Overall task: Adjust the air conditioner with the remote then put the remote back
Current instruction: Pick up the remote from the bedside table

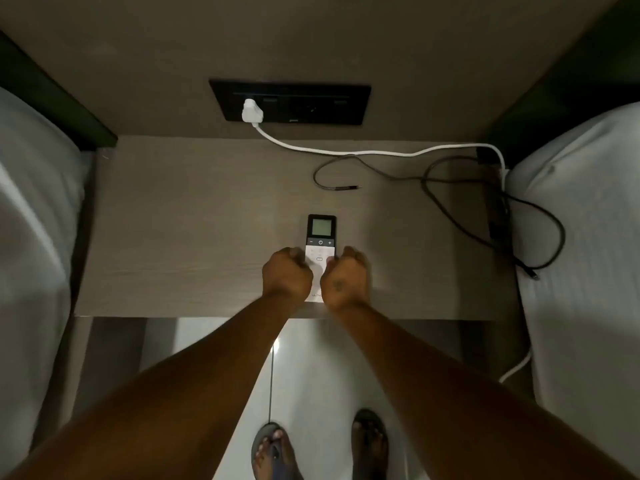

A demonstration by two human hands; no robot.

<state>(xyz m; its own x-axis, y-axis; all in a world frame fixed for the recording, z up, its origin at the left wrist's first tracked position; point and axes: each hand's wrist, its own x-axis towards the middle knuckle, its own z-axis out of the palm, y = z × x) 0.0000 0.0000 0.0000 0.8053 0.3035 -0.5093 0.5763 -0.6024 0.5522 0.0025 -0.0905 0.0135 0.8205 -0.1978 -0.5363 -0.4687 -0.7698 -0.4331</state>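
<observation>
Remote (321,237) lay flat on the wooden bedside table (194,230), lengthwise, its screen end toward twelve o'clock and its lower end at the table's near edge. Its dark top part with the grey display and the minus, power and plus keys showed clear; the white lower part was half covered by the two hands.

Left hand (286,273) sat at the remote's nine o'clock side, knuckles up, fingers curled under in a loose fist against the remote's edge. Right hand (346,277) sat at the three o'clock side in the same curled pose, its fingertips on the white key area. Both hands touched the remote, closed narrowly about its sides, though whether they truly gripped it or only rested on it could not be told. Both forearms reached straight in from six o'clock, bare.

At twelve o'clock a black socket panel (290,101) on the wall carried a white plug (252,111), whose white cable (374,152) ran toward three o'clock. A dark cable (450,202) looped on the table at one to three o'clock, well apart from the remote. White bedding (581,237) flanked the table at three and nine. Sandalled feet (273,452) stood on pale floor at six.
</observation>
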